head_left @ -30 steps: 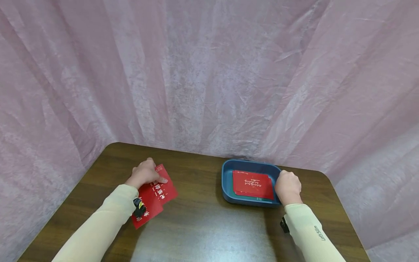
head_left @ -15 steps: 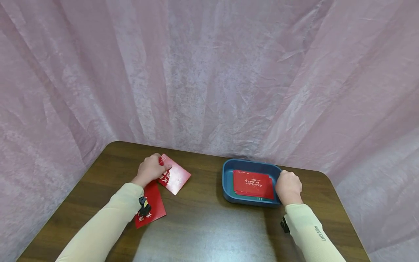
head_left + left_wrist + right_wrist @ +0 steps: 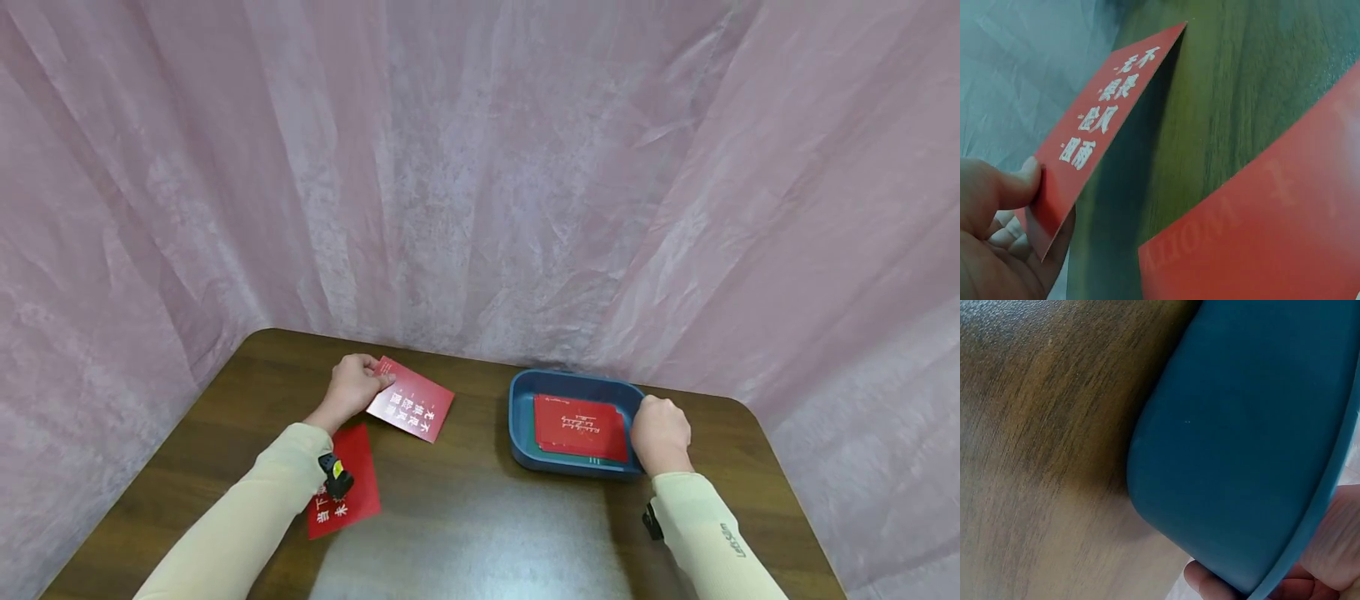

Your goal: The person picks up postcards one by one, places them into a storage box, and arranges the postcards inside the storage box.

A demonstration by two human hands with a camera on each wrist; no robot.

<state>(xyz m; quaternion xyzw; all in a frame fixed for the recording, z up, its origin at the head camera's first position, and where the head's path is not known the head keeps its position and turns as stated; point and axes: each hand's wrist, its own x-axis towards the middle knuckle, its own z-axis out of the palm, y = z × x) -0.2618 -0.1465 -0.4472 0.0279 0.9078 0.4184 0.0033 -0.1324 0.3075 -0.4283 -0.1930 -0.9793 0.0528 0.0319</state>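
A red card with white Chinese characters (image 3: 414, 403) is pinched at one end by my left hand (image 3: 349, 390), thumb on its printed face. The left wrist view shows that card (image 3: 1107, 112) tilted up off the table. Beneath my left wrist lies a second red card (image 3: 358, 471), partly hidden by the forearm. My right hand (image 3: 660, 432) grips the right end of a blue tray (image 3: 519, 442); in the right wrist view its fingers (image 3: 1205, 581) curl over the tray wall (image 3: 1235, 444). Several red cards (image 3: 581, 427) are stacked inside the tray, above something green.
The brown wooden table (image 3: 465, 517) has rounded far corners. A pink curtain (image 3: 480, 183) hangs behind its far edge and at both sides. Light glares off the table's near middle.
My left hand has moved away from me and slightly right, drawing the pinched card off the other red card and turning it toward the tray. The right hand and tray have stayed put.
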